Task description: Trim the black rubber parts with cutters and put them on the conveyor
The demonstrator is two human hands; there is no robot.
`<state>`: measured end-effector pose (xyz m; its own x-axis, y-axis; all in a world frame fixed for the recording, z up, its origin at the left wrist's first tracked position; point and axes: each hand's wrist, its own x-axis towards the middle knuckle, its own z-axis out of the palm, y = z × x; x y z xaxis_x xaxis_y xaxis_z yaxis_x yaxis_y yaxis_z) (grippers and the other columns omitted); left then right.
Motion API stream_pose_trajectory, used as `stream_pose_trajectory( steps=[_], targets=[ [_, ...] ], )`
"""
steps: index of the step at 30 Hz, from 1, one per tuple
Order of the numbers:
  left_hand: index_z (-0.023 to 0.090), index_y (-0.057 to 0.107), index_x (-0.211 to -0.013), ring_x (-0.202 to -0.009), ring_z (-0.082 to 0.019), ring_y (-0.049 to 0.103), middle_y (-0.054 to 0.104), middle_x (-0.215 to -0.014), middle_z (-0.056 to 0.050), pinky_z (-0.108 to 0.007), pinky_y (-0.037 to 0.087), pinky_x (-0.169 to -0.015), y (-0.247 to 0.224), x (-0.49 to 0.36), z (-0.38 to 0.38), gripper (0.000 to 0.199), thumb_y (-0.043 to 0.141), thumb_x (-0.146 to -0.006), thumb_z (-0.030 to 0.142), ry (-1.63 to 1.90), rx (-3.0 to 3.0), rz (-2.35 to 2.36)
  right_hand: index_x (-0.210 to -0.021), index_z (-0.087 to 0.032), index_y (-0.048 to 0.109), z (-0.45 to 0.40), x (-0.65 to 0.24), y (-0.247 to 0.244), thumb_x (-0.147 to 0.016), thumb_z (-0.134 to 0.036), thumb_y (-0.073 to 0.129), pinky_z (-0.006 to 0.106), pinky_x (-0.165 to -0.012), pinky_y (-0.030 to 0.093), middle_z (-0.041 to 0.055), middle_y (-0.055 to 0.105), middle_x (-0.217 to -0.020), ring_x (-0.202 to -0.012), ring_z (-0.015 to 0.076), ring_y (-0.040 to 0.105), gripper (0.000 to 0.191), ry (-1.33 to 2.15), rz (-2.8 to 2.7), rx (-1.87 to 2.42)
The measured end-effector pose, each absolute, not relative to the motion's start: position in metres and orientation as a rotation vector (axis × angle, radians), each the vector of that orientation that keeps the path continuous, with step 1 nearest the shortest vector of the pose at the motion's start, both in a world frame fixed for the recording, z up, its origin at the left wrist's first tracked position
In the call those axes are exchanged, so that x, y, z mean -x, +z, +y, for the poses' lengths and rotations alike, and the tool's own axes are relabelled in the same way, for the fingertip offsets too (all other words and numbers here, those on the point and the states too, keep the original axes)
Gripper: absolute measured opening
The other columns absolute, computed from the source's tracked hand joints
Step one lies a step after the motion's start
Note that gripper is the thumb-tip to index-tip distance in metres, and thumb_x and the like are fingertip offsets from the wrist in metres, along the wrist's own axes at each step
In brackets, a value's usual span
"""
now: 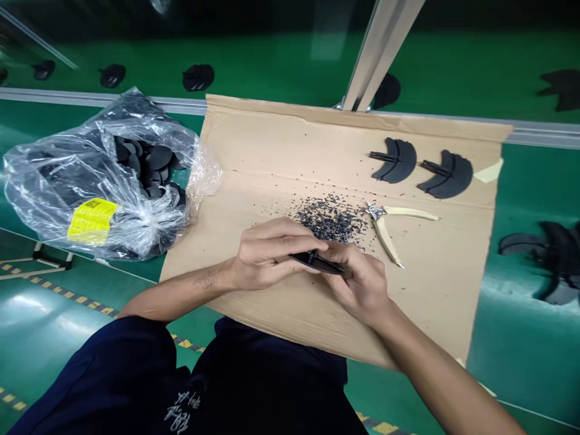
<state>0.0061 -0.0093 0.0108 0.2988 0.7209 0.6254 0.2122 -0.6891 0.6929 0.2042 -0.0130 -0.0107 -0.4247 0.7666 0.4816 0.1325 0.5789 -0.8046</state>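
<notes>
Between my two hands is a curved black plastic part (pixel 315 261), seen nearly edge-on with a thin rib along it. My left hand (pixel 272 251) pinches its left end, and my right hand (pixel 360 275) grips the right end, thumb and fingers closed. Just beyond the hands, a heap of small black plastic scraps (pixel 330 219) lies scattered on a cardboard sheet (pixel 254 145). Side cutters (pixel 383 226) with cream handles rest to the right of the scraps, jaws pointing away from me. Two matching black parts (pixel 396 160) lie flat beyond the cutters.
At the left, a clear plastic bag (pixel 58 157) with a yellow label (pixel 93 220) holds many black parts. More black parts (pixel 559 260) are piled at the right edge. A metal upright post (pixel 378 54) rises behind the cardboard, with a metal rail (pixel 544 131) along the back.
</notes>
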Motion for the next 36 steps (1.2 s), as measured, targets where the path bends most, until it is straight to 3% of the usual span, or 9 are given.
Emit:
stream_pose_trajectory(
  steps=[8, 14, 19, 21, 24, 26, 30, 36],
  targets=[
    [0.017, 0.076, -0.104, -0.080, -0.010, 0.069, 0.074, -0.089, -0.004, -0.021, 0.058, -0.073, 0.012, -0.007, -0.012, 0.017, 0.078, -0.088, 0.022, 1.366, -2.035, 0.895, -0.094, -0.023, 0.055, -0.013, -0.204, -0.007, -0.093, -0.006, 0.058, 0.022, -0.066, 0.055, 0.0047, 0.076, -0.098, -0.081, 0.0131, 0.073, 0.017, 0.979, -1.872, 0.715],
    [0.017, 0.075, -0.104, -0.082, -0.012, 0.068, 0.072, -0.089, -0.005, -0.023, 0.058, -0.074, 0.013, -0.004, -0.008, 0.024, 0.078, -0.087, 0.034, 1.287, -2.006, 0.861, -0.096, -0.021, 0.059, -0.011, -0.205, -0.005, -0.097, -0.013, 0.059, 0.021, -0.059, 0.053, 0.0023, 0.074, -0.087, -0.068, 0.0111, 0.068, 0.008, 1.003, -1.871, 0.720],
    [0.018, 0.075, -0.109, -0.084, -0.011, 0.069, 0.073, -0.093, -0.005, -0.022, 0.058, -0.075, 0.012, -0.001, -0.008, 0.021, 0.077, -0.089, 0.026, 1.258, -2.045, 0.912, -0.107, -0.020, 0.066, -0.008, -0.207, -0.001, -0.090, -0.017, 0.071, 0.032, -0.077, 0.060, 0.0110, 0.075, -0.108, -0.096, 0.0202, 0.073, 0.018, 0.867, -1.901, 0.760],
    [0.018, 0.075, -0.109, -0.085, -0.013, 0.069, 0.073, -0.093, -0.006, -0.024, 0.059, -0.076, 0.013, 0.000, -0.007, 0.026, 0.075, -0.090, 0.036, 1.221, -2.013, 0.878, -0.106, -0.020, 0.069, -0.008, -0.210, 0.000, -0.088, -0.013, 0.072, 0.035, -0.079, 0.061, 0.0110, 0.074, -0.108, -0.096, 0.0203, 0.072, 0.019, 0.814, -1.884, 0.742],
    [0.018, 0.077, -0.108, -0.090, -0.015, 0.069, 0.073, -0.096, -0.009, -0.027, 0.059, -0.081, 0.015, 0.003, -0.003, 0.039, 0.058, -0.098, 0.050, 1.104, -1.837, 0.787, -0.101, -0.021, 0.072, -0.006, -0.213, 0.001, -0.089, -0.010, 0.070, 0.034, -0.073, 0.060, 0.0086, 0.074, -0.099, -0.086, 0.0185, 0.071, 0.016, 0.848, -1.853, 0.717],
    [0.019, 0.079, -0.104, -0.091, -0.014, 0.070, 0.073, -0.096, -0.009, -0.026, 0.058, -0.082, 0.015, 0.004, 0.000, 0.034, 0.057, -0.100, 0.044, 1.039, -1.708, 0.764, -0.098, -0.021, 0.073, -0.004, -0.213, 0.002, -0.088, -0.011, 0.072, 0.034, -0.073, 0.060, 0.0082, 0.074, -0.097, -0.085, 0.0186, 0.071, 0.014, 0.915, -1.827, 0.708],
    [0.019, 0.082, -0.093, -0.081, -0.012, 0.069, 0.073, -0.087, -0.006, -0.021, 0.057, -0.074, 0.010, 0.005, 0.003, 0.013, 0.075, -0.090, 0.029, 0.991, -1.555, 0.742, -0.094, -0.019, 0.073, -0.001, -0.212, 0.003, -0.088, -0.013, 0.073, 0.033, -0.075, 0.059, 0.0077, 0.073, -0.093, -0.085, 0.0176, 0.071, 0.008, 1.040, -1.804, 0.663],
    [0.016, 0.078, -0.090, -0.080, -0.012, 0.068, 0.072, -0.085, -0.006, -0.022, 0.056, -0.074, 0.008, 0.003, 0.000, 0.010, 0.075, -0.089, 0.026, 1.047, -1.689, 0.711, -0.092, -0.019, 0.074, -0.002, -0.211, 0.001, -0.092, -0.023, 0.071, 0.034, -0.072, 0.060, 0.0083, 0.073, -0.088, -0.080, 0.0182, 0.070, 0.006, 1.005, -1.841, 0.664]
  ],
)
